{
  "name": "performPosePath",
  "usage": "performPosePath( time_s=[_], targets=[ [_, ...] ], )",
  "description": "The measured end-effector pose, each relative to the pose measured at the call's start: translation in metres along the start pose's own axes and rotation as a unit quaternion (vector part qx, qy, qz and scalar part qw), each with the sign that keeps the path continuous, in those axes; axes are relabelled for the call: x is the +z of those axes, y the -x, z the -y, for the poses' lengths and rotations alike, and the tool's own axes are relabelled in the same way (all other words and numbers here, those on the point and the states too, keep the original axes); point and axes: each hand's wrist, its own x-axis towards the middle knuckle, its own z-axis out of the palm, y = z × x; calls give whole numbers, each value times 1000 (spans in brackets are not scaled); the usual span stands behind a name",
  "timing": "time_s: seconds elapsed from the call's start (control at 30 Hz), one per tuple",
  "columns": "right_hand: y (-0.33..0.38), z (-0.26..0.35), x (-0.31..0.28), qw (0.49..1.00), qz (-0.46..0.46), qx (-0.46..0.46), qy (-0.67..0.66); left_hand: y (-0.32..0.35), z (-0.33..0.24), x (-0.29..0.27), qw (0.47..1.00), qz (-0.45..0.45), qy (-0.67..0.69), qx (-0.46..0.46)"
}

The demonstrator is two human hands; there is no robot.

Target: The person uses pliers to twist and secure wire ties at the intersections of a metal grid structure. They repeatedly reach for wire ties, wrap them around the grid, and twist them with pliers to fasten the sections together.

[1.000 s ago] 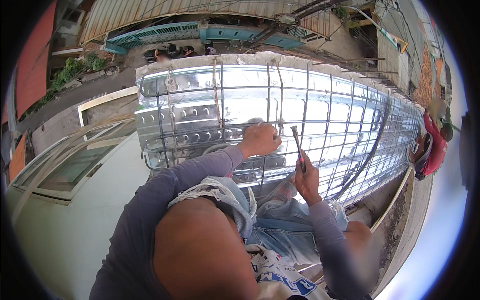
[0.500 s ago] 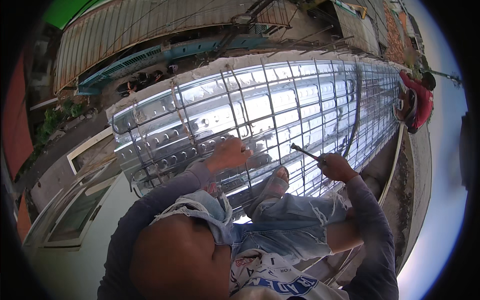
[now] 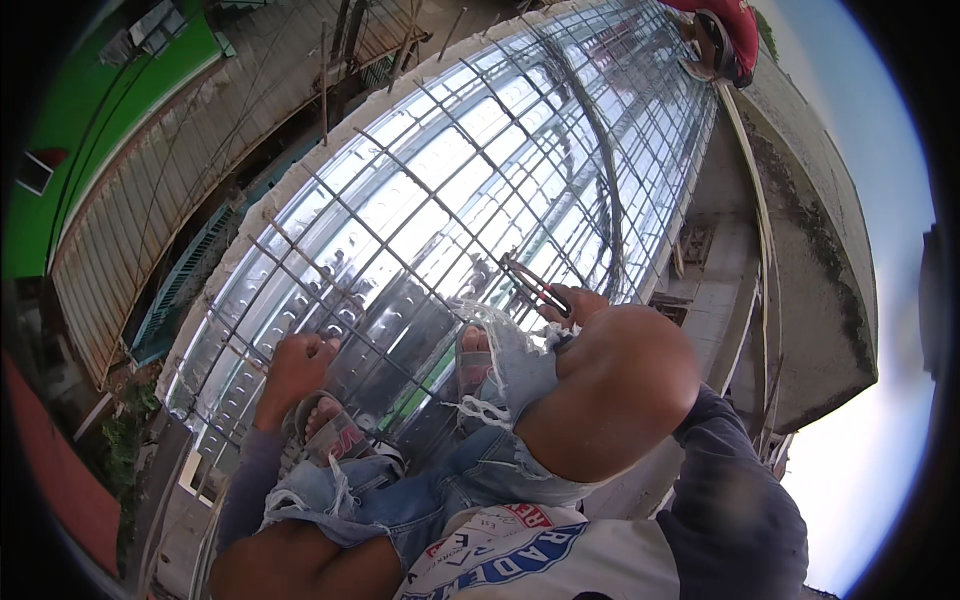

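Observation:
My right hand [image 3: 576, 304] is wrapped round the handles of a pair of pincers [image 3: 535, 286], whose head points up and left over the rebar mesh [image 3: 432, 192]. The two handles look slightly spread. My left hand [image 3: 292, 368] is closed in a loose fist just above the mesh, beside my left sandal [image 3: 335, 432]; whatever its fingers may hold is too small to make out. Beneath the crossing dark bars lies shiny ribbed metal decking [image 3: 390, 325] with rows of dimples. My right sandal [image 3: 473, 366] stands on the mesh, partly behind torn jeans.
At the far right a person in a red top [image 3: 728, 35] crouches on the deck. A rough concrete edge [image 3: 228, 262] runs along the left, with a drop to a rusty corrugated roof [image 3: 130, 235]. Thin upright bars stand by it. A concrete wall [image 3: 815, 300] rises at right.
The view has turned, and the deck now slants up to the right. My left hand has moved down and left, beside my foot. The pincers' handles now show apart in my right hand.

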Motion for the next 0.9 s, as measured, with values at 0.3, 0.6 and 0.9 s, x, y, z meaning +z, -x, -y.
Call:
performPosePath(
  time_s=[0.3,0.6,0.9],
  targets=[
    [-46,-55,-101,918,-211,243,230,9,-30,-92,994,-53,-86,-53],
    [41,-181,-122,898,-161,409,13,3,-58,-149,969,-16,-241,-54],
    [35,-128,-129,811,-178,419,-367,-27,-90,-175,921,11,-386,54]
  ],
)
